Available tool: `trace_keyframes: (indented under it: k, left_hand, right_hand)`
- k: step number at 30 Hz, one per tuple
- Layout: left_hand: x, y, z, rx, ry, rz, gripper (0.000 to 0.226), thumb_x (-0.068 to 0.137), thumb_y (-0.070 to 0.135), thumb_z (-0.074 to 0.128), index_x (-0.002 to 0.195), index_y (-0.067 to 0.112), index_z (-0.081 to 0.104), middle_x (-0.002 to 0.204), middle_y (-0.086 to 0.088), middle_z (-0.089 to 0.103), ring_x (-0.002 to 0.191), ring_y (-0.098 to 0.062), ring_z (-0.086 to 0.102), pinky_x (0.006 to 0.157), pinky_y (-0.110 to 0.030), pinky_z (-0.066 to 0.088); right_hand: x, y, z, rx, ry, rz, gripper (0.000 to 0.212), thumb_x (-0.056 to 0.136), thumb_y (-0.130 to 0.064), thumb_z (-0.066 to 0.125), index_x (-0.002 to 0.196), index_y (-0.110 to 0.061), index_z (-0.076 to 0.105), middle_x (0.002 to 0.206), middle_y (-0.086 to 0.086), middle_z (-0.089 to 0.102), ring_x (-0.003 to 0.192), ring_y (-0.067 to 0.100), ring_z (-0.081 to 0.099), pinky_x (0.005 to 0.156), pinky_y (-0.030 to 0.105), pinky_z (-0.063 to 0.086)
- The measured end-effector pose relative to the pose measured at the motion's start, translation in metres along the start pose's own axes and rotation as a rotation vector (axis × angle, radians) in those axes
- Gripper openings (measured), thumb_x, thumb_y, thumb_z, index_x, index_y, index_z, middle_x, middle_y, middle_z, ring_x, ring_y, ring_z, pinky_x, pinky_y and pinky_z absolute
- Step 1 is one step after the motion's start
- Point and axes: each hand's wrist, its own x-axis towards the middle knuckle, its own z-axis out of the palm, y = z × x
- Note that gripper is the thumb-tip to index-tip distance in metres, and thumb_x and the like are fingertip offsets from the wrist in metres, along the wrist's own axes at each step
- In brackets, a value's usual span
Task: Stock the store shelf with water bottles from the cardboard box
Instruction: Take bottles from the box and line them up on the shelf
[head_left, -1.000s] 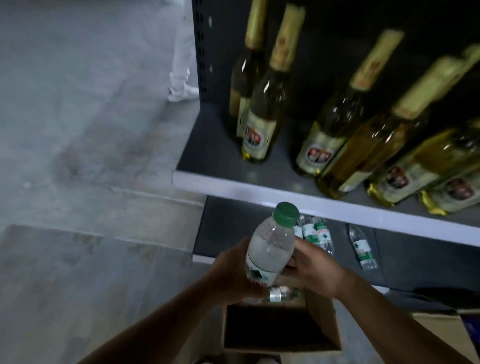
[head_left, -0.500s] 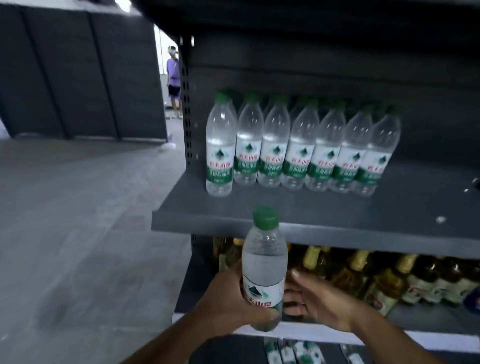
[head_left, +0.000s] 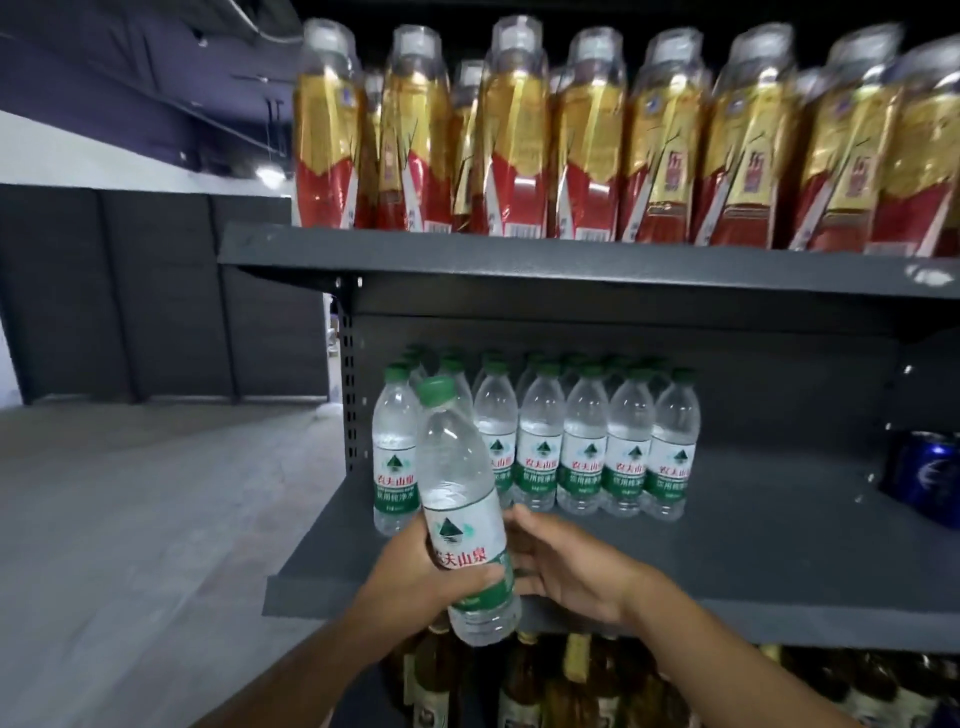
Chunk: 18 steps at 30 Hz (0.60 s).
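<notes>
A water bottle (head_left: 464, 512) is gripped low on its label by the left hand (head_left: 415, 577), tilted, just in front of the shelved bottles (head_left: 540, 447) on the shelf (head_left: 727, 566). The right hand (head_left: 566, 564) is held loosely spread beside it, fingertips near the label. If the bottle is pushed in tilted, the front row could be knocked over.

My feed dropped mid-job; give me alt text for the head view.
The left hand grips a water bottle before the middle shelf, the right hand open beside it. Rows of matching bottles stand there.
</notes>
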Motion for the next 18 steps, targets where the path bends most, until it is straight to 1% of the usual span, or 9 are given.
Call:
trace_keyframes:
  k: [2,4,5,7,10,12,14,16,18]
  left_hand:
    - [0.005,0.007,0.000,0.041,0.070,0.006,0.055,0.062,0.037,0.084,0.111,0.033,0.061,0.107,0.014,0.071,0.098,-0.004,0.067,0.084,-0.027,0.055]
    - [0.009,0.015,0.001,0.084,0.104,0.021,0.049,0.061,0.044,0.083,0.105,0.042,0.062,0.104,0.019,0.071,0.095,0.000,0.067,0.076,-0.018,0.054]
    - [0.010,0.019,0.002,0.106,0.117,0.026,0.048,0.059,0.049,0.082,0.102,0.048,0.062,0.103,0.020,0.070,0.094,0.001,0.067,0.073,-0.016,0.053]
    - [0.011,0.024,0.004,0.148,0.148,0.033,0.048,0.055,0.056,0.079,0.099,0.057,0.059,0.102,0.024,0.069,0.093,0.004,0.066,0.074,-0.016,0.052]
    - [0.011,0.026,0.006,0.196,0.206,0.011,0.048,0.053,0.058,0.077,0.096,0.063,0.057,0.097,0.030,0.068,0.087,0.010,0.065,0.070,-0.013,0.050]
    - [0.012,0.025,0.006,0.232,0.215,-0.003,0.046,0.057,0.054,0.079,0.097,0.061,0.058,0.096,0.031,0.068,0.087,0.011,0.064,0.070,-0.012,0.050]
    - [0.014,0.022,0.004,0.266,0.224,-0.009,0.043,0.060,0.048,0.081,0.095,0.058,0.059,0.095,0.032,0.068,0.086,0.012,0.064,0.069,-0.010,0.049]
    - [0.018,0.018,0.001,0.283,0.242,-0.026,0.044,0.059,0.043,0.083,0.097,0.050,0.063,0.093,0.028,0.069,0.086,0.010,0.064,0.071,-0.012,0.051]
    - [0.023,0.013,-0.003,0.312,0.252,-0.055,0.051,0.059,0.040,0.084,0.105,0.039,0.064,0.096,0.021,0.070,0.088,0.006,0.065,0.078,-0.020,0.054]
  right_hand:
    - [0.003,-0.005,-0.004,-0.012,0.002,-0.023,0.054,0.080,-0.057,0.060,0.124,-0.024,0.060,0.124,0.001,0.064,0.111,0.017,0.061,0.093,0.035,0.050]
    - [0.006,-0.006,-0.007,-0.009,0.001,-0.040,0.050,0.085,-0.049,0.058,0.127,-0.022,0.058,0.127,0.003,0.063,0.116,0.021,0.058,0.096,0.037,0.049]
    - [0.007,-0.006,-0.009,-0.007,0.001,-0.043,0.050,0.086,-0.046,0.058,0.128,-0.019,0.057,0.128,0.004,0.062,0.118,0.022,0.058,0.095,0.036,0.049]
    - [0.009,-0.004,-0.012,-0.012,-0.003,-0.046,0.053,0.084,-0.042,0.064,0.129,-0.016,0.055,0.128,0.005,0.062,0.119,0.022,0.058,0.096,0.036,0.049]
    - [0.012,-0.003,-0.011,-0.099,-0.012,-0.052,0.049,0.081,-0.038,0.070,0.126,-0.022,0.056,0.125,0.000,0.064,0.118,0.017,0.059,0.103,0.040,0.045]
    - [0.016,-0.001,-0.006,-0.164,0.031,-0.057,0.042,0.083,-0.032,0.070,0.123,-0.025,0.056,0.120,-0.005,0.066,0.113,0.011,0.061,0.102,0.034,0.046]
    - [0.023,0.001,-0.001,-0.224,0.094,-0.072,0.046,0.084,-0.028,0.070,0.128,-0.022,0.054,0.119,-0.006,0.066,0.111,0.007,0.061,0.102,0.029,0.046]
    - [0.030,0.002,0.004,-0.250,0.137,-0.069,0.050,0.085,-0.026,0.070,0.131,-0.018,0.053,0.121,-0.005,0.065,0.111,0.008,0.061,0.103,0.030,0.046]
    - [0.037,0.003,0.009,-0.259,0.169,-0.054,0.049,0.084,-0.027,0.070,0.129,-0.018,0.054,0.120,-0.004,0.066,0.111,0.010,0.061,0.103,0.033,0.046]
